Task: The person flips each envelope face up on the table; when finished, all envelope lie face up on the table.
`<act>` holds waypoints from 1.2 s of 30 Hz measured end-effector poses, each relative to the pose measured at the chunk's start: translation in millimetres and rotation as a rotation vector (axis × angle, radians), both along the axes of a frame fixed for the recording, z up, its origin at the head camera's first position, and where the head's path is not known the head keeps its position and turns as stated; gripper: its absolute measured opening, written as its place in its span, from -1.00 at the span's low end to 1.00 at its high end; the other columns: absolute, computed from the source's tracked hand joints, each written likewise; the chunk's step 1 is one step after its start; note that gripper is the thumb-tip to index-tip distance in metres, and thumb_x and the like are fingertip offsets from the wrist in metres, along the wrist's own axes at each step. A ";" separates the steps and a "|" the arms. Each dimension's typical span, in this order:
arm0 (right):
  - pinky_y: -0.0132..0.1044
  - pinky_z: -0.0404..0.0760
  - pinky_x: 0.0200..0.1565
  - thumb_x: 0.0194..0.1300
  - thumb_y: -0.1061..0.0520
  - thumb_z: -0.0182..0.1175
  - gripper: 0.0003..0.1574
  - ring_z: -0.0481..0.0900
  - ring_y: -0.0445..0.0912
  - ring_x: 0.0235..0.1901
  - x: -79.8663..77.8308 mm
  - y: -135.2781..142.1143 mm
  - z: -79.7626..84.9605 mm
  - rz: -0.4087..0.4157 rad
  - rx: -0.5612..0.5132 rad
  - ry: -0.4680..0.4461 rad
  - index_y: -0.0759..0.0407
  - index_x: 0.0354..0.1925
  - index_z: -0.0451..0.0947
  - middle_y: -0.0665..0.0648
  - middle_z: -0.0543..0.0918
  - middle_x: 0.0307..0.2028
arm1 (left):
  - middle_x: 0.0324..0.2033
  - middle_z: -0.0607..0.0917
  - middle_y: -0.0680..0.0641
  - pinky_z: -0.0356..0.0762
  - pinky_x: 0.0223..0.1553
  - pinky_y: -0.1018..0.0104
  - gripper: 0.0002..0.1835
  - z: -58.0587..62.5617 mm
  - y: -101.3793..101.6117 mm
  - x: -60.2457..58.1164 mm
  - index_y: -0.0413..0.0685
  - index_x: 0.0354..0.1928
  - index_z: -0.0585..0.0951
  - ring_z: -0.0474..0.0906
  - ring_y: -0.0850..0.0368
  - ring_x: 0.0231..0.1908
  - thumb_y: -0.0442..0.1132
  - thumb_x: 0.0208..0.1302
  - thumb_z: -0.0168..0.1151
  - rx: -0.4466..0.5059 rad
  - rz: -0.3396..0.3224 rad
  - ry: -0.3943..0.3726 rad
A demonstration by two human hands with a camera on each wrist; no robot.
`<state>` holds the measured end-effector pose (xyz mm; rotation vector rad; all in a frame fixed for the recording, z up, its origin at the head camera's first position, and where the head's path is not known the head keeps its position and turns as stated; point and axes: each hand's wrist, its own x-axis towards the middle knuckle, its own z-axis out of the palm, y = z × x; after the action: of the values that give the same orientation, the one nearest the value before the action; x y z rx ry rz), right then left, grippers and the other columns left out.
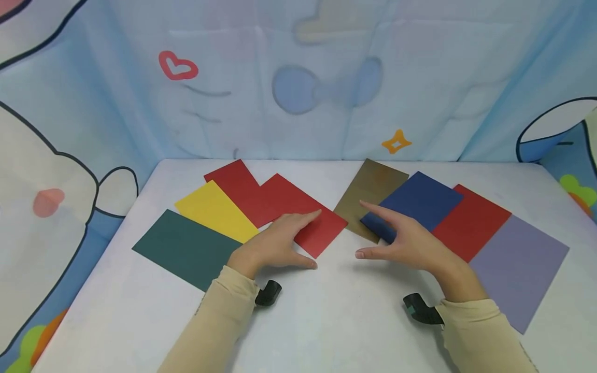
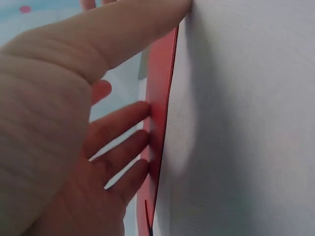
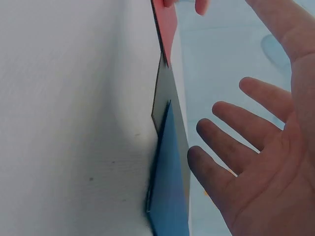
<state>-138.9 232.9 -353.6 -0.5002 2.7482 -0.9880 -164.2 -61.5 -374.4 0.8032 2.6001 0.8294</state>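
My left hand (image 1: 272,242) is held over the near edge of a red card (image 1: 305,207), thumb apart from the fingers. In the left wrist view its fingertips (image 2: 142,137) are at the red card's surface; whether they press on it I cannot tell. My right hand (image 1: 417,246) hovers by the near corner of a blue card (image 1: 417,199), fingers and thumb spread with nothing between them. A gold card (image 1: 370,194) lies partly under the blue one. Beside it are another red card (image 1: 473,223) and a purple card (image 1: 520,267).
On the left, a second red card (image 1: 235,186), a yellow card (image 1: 214,210) and a dark green card (image 1: 186,248) overlap in a fan. All lie flat on a white table (image 1: 340,321). A patterned blue curtain (image 1: 233,114) hangs behind it.
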 end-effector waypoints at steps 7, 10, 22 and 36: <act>0.36 0.36 0.19 -0.01 -0.33 0.53 0.30 0.19 0.26 0.41 -0.3 -2.3 -6.8 0.013 -0.008 -0.035 0.01 0.55 0.17 0.25 0.26 0.45 | 0.32 0.44 0.16 0.54 0.03 0.32 -0.02 4.3 1.6 5.4 0.21 0.54 0.28 0.33 0.20 0.22 -0.02 0.08 0.56 0.027 -0.028 -0.037; 0.31 0.39 0.19 -0.03 -0.31 0.55 0.28 0.23 0.22 0.39 0.1 -2.9 -10.8 0.022 -0.019 -0.030 0.01 0.53 0.22 0.21 0.31 0.43 | 0.31 0.45 0.16 0.53 0.05 0.32 -0.02 4.6 5.5 7.7 0.24 0.53 0.28 0.35 0.20 0.22 -0.02 0.06 0.57 0.026 -0.059 -0.050; 0.00 0.60 0.03 -0.06 -0.20 0.62 0.19 0.46 0.09 0.18 5.3 -16.0 -14.2 0.104 -0.086 -0.018 0.16 0.43 0.36 0.16 0.52 0.23 | 0.40 0.41 0.12 0.35 0.30 0.19 -0.01 10.3 -4.4 3.8 0.15 0.55 0.24 0.29 0.23 0.37 -0.09 0.10 0.56 0.240 -0.071 -0.135; 0.04 0.51 0.14 -0.02 -0.29 0.56 0.12 0.44 0.03 0.26 3.2 -6.0 -12.4 0.116 -0.042 -0.053 0.03 0.43 0.40 0.04 0.48 0.33 | 0.40 0.39 0.12 0.33 0.30 0.22 0.00 6.9 -37.8 -8.8 0.16 0.55 0.24 0.24 0.22 0.39 -0.10 0.08 0.57 0.106 0.136 -0.054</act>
<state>-135.7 226.9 -366.0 -0.6232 2.6243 -1.0182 -173.0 -99.3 -367.5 0.6279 2.6043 1.0198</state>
